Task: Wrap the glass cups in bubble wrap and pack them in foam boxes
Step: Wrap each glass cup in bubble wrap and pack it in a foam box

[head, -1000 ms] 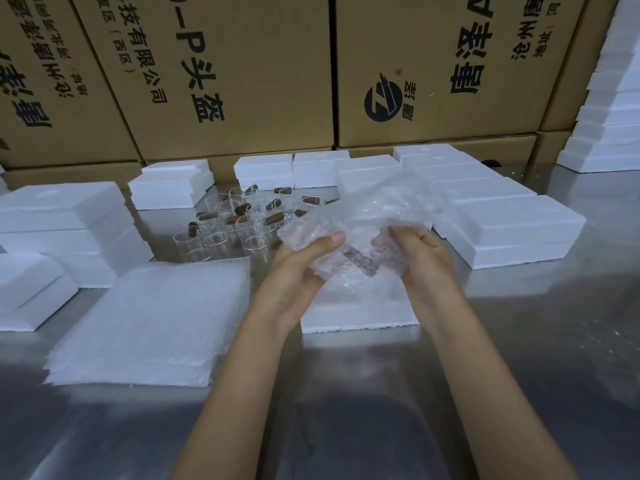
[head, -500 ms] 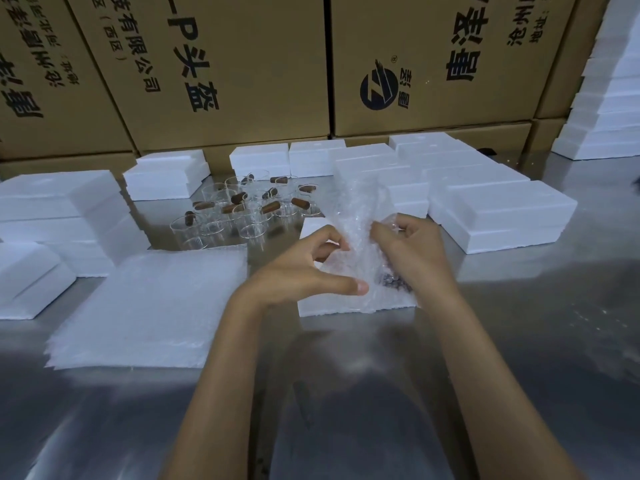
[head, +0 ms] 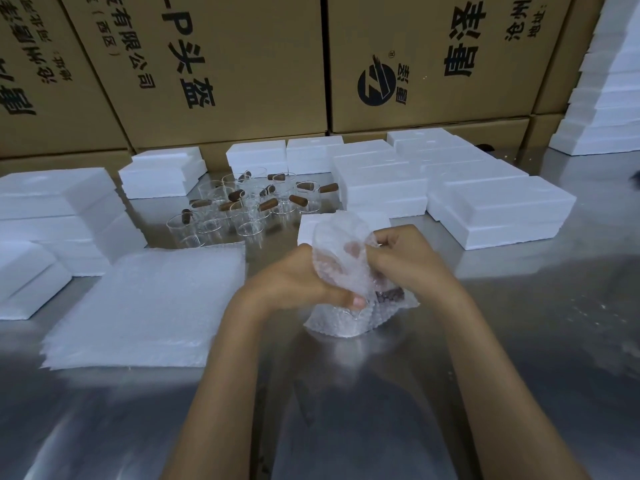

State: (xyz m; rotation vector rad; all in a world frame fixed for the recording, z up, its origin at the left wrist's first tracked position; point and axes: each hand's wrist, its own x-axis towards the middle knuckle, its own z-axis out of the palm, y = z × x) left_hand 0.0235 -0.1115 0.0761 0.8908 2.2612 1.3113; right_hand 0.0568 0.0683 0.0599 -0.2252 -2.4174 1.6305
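left hand [head: 294, 282] grips wrap [head: 341, 271], thumb pinching it | right hand [head: 403, 261] fingers curled, pinching wrap top | 1 cup [head: 389, 295] inside, over table [head: 519, 341], front of 1 open box [head: 308, 226] | bare cups [head: 249, 206]: about 12, cannot tell exactly | 1 sheet stack [head: 156, 306], left

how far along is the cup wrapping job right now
Done: nothing visibly packed; whether the closed foam boxes hold cups can't be told. In hand: the left hand and right hand are folding bubble wrap around one cup. Left: a cluster of unwrapped glass cups behind the stack of bubble wrap sheets.
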